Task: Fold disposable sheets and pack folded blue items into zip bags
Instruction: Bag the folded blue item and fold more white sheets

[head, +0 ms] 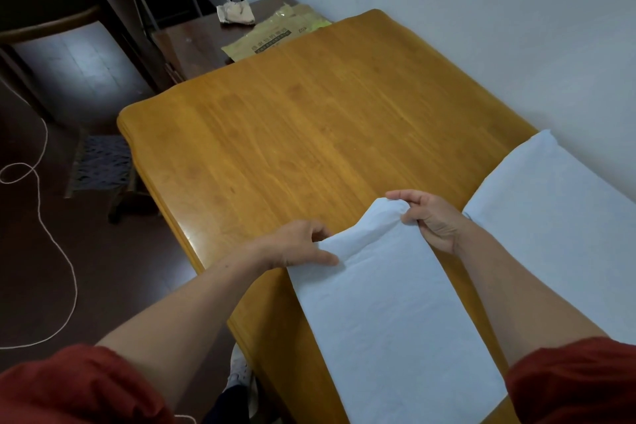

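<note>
Pale blue disposable sheet (389, 313) is lying lengthwise on the near part of a honey-coloured wooden table (309, 113), which is standing against a white wall (481, 10) over dark flooring (113, 268). At its far edge, the left hand (299, 246) is pinching one corner and the right hand (432, 218) is gripping the bunched, raised corner. Another pale sheet (557, 217), possibly a stack, is resting just right.

A pale blue sheet (385, 313) lies at the table's (309, 113) near edge, far end bunched up; a second sheet (557, 234) along its right edge.
</note>
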